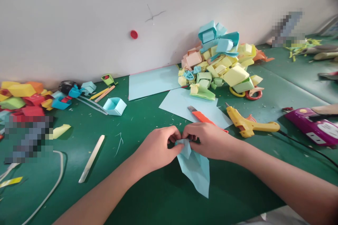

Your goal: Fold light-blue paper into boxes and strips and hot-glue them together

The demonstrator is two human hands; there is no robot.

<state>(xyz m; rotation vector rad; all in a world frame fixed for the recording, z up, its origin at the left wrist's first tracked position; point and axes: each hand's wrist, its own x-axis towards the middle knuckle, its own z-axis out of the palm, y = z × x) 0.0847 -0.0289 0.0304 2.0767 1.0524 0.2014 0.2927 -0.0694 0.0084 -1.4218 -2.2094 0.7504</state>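
Observation:
Both my hands meet over the green table [111, 154] near its front edge. My left hand [155, 149] and my right hand [211, 140] each pinch the top of a partly folded light blue paper [196, 170], fingers closed on its upper corner. The rest of the sheet hangs down toward me in a pointed flap. Just beyond my right hand lies an orange box cutter [202, 116] on a flat light blue sheet [182, 103].
A yellow glue gun [248, 124] and a purple device [314, 126] lie to the right. A heap of folded paper boxes [224, 66] stands against the wall. More coloured paper pieces [23, 98], a small blue paper box [114, 106] and a white stick [92, 158] lie left.

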